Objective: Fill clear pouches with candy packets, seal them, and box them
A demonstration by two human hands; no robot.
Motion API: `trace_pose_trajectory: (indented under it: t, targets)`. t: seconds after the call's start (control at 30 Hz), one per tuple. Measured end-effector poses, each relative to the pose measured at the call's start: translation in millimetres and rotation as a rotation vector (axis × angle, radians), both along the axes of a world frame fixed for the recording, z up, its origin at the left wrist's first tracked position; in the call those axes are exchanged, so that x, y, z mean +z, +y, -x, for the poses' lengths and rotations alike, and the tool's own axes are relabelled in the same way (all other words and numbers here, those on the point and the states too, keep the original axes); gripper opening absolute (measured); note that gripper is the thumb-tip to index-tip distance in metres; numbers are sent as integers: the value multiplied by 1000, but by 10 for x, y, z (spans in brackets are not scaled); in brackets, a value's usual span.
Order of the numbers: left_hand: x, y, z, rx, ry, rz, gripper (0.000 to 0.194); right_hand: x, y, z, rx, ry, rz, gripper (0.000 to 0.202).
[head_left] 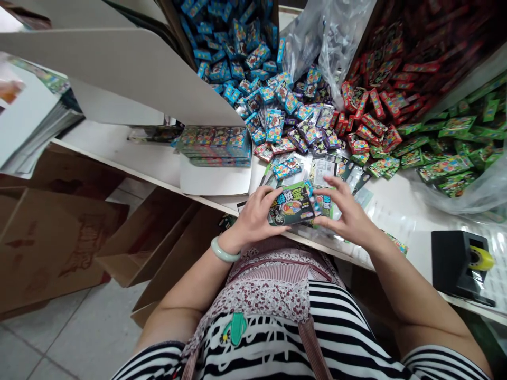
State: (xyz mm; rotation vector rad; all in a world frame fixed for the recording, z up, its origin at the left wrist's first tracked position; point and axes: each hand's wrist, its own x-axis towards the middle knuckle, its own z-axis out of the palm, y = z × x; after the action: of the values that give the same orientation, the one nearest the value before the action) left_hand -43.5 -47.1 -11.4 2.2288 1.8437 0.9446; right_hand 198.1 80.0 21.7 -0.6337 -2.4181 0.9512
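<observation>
A flat black and green printed packet [293, 205] lies in my left hand [259, 211], thumb below and fingers on top of its left end. My right hand [345, 211] is at the packet's right end, fingers curved and apart around small blue boxes [310, 191] there; how firmly it touches them I cannot tell. Just behind the packet, a single blue box [287, 168] rests on clear and printed packaging. Piles of small blue boxes [257, 55], purple boxes [311, 132], red boxes [372, 126] and green boxes [447, 166] spread over the table beyond.
A black tape dispenser [451, 264] with yellow tape stands at the right. Stacked boxes [216, 145] sit beside a white card panel [130, 68] on the left. Plastic bags [336, 37] hang between the piles. Open cardboard cartons [51, 248] stand on the floor at the left.
</observation>
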Motion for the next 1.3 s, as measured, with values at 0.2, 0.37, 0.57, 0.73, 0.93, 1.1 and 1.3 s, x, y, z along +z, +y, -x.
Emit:
trace_pose_trajectory:
  t: [0.2, 0.37, 0.57, 0.73, 0.93, 1.1, 1.3]
  targets:
    - [8, 38, -219, -4, -199, 11, 83, -25, -144, 25, -72, 37, 288, 35]
    - [-53, 62, -460, 34, -734, 105, 45, -71, -113, 126, -274, 259, 310, 44]
    - [-197, -1, -487, -30, -945, 159, 68, -352, -311, 203, -396, 407, 403, 42]
    - [-191, -23, -405, -96, -890, 223, 60, -480, -425, 187, -460, 380, 378, 35]
    - [-205, -23, -449, -97, -846, 224, 55, -552, -473, 142, -479, 423, 328, 45]
    - [-163, 18, -459, -77, -905, 150, 41, -478, -404, 109, -478, 450, 350, 18]
    - [-18, 286, -480, 40, -1043, -1, 15, -268, -70, 66, -308, 369, 691, 30]
